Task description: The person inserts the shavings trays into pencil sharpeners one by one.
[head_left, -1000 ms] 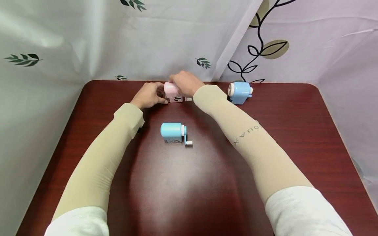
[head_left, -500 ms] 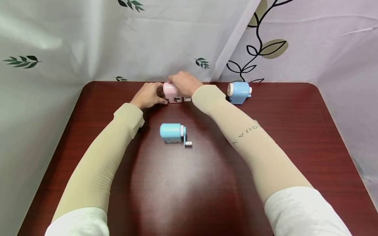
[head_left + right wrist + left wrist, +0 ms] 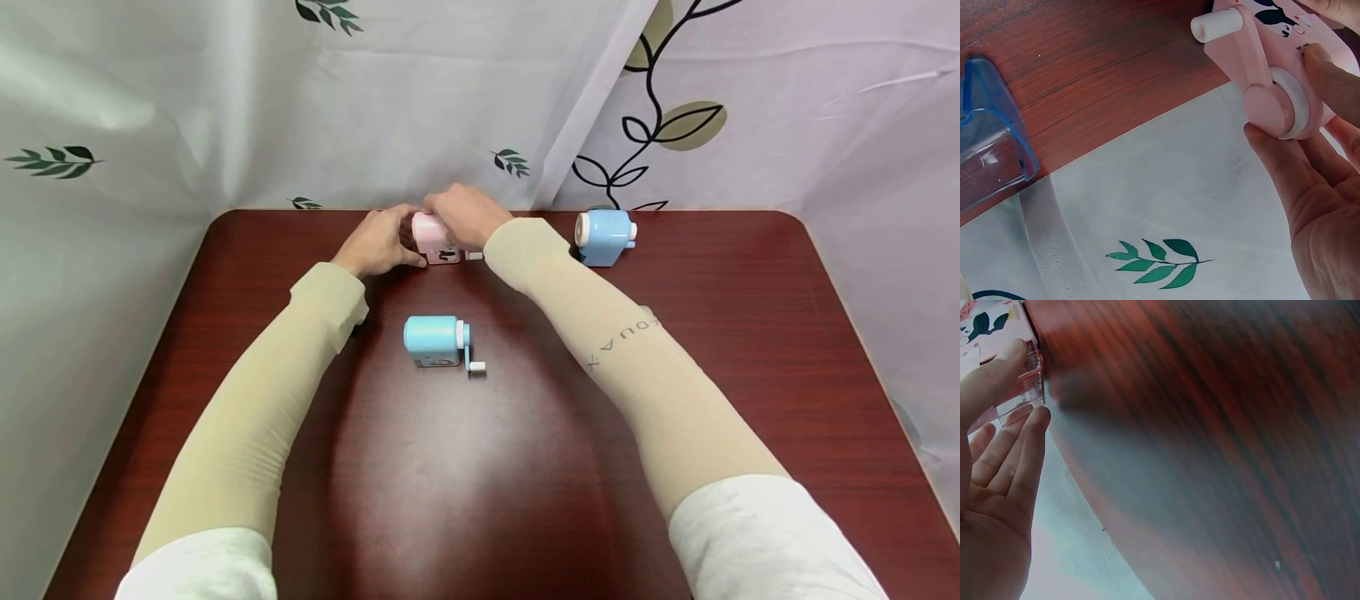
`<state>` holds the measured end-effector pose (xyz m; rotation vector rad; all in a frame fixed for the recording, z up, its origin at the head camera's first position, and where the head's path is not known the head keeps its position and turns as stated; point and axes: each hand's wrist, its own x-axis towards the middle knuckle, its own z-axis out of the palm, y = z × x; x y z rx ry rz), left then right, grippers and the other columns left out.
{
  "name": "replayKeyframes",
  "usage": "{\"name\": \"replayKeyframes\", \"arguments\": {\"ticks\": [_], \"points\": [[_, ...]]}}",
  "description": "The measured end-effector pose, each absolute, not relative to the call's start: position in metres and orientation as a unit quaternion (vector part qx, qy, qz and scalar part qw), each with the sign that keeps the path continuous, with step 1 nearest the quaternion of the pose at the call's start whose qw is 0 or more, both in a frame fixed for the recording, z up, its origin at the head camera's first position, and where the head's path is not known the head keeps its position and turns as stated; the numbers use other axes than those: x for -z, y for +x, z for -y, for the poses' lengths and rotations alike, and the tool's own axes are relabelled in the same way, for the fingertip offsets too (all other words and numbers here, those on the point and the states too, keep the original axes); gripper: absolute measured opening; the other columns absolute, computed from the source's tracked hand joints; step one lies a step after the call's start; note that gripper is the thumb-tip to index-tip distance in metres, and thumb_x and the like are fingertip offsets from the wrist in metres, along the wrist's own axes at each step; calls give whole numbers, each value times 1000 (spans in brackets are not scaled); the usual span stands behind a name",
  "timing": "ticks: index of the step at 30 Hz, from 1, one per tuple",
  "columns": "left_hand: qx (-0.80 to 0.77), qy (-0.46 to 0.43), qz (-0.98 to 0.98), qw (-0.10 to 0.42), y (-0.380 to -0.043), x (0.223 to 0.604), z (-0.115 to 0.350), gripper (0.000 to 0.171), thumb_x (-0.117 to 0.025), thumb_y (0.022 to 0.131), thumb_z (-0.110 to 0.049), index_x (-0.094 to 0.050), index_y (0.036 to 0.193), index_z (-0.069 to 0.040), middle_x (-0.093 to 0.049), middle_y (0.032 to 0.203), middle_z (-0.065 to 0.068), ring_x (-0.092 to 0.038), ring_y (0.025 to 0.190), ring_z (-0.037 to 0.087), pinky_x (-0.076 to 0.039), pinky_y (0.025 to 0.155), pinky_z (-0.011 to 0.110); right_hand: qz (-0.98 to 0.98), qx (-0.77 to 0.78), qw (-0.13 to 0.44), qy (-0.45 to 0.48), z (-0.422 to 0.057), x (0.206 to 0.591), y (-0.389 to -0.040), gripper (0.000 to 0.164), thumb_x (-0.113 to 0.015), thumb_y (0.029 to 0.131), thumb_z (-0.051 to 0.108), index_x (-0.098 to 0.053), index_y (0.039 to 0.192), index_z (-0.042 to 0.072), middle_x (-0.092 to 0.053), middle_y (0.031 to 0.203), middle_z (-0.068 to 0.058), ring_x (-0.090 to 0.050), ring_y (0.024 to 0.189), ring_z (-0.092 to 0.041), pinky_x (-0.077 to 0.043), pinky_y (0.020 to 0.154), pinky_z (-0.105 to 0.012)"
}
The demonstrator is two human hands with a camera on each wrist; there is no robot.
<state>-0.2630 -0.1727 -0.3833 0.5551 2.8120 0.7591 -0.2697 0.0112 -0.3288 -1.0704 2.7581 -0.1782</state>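
A pink hand-crank pencil sharpener (image 3: 430,234) with a panda print stands near the table's back edge. My right hand (image 3: 471,215) grips it from above; in the right wrist view the thumb lies on its printed side, close to the crank (image 3: 1257,47) with its white knob. On the opposite end, my left hand (image 3: 1004,444) pinches the clear shavings drawer (image 3: 1027,394) between thumb and fingers, and the drawer juts out of the body. A turquoise crank sharpener (image 3: 432,335) stands nearer to me, in front of the hands.
A blue crank sharpener (image 3: 606,237) stands at the back right, beyond my right forearm. A see-through blue plastic part (image 3: 994,137) shows at the left of the right wrist view. Patterned white curtain (image 3: 420,108) hangs right behind the dark red wooden table (image 3: 750,333).
The head view has shifted very slightly. Both hands stay at the pink sharpener, and the other two sharpeners keep their places.
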Motion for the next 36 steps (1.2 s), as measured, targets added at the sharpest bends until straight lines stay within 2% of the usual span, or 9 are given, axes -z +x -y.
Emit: {"name": "replayKeyframes", "arguments": {"ticks": [9,18,27,36], "points": [[-261,181,-944,85,-263,385,171,79,-84,68,-23,-45,134,-7,-63,110,8,-59,96,19,-46,87,37,-928,53,86,-358,-10,330,-270,35,-64,87,10,-58,121,10,-63,109,-10,-57,99,-25,-46,86,-35],[-249,168,-949,91,-264,384,169,82,-82,71,-26,-40,139,-6,-56,122,10,-53,104,23,-44,90,39,-927,55,78,-363,-11,329,-271,33,-61,87,6,-58,120,11,-64,107,-10,-58,98,-25,-47,84,-35],[-241,174,-952,77,-265,383,168,82,-82,70,-31,-42,136,-4,-56,120,11,-54,101,23,-44,88,39,-925,55,71,-369,-10,327,-271,34,-61,87,4,-59,120,10,-63,106,-10,-57,97,-25,-47,84,-35],[-240,177,-951,83,-263,384,166,84,-81,71,-28,-38,138,-3,-54,123,13,-53,104,25,-42,91,40,-925,53,70,-369,-13,330,-270,36,-62,86,6,-58,121,10,-64,106,-10,-58,97,-26,-47,84,-35]]}}
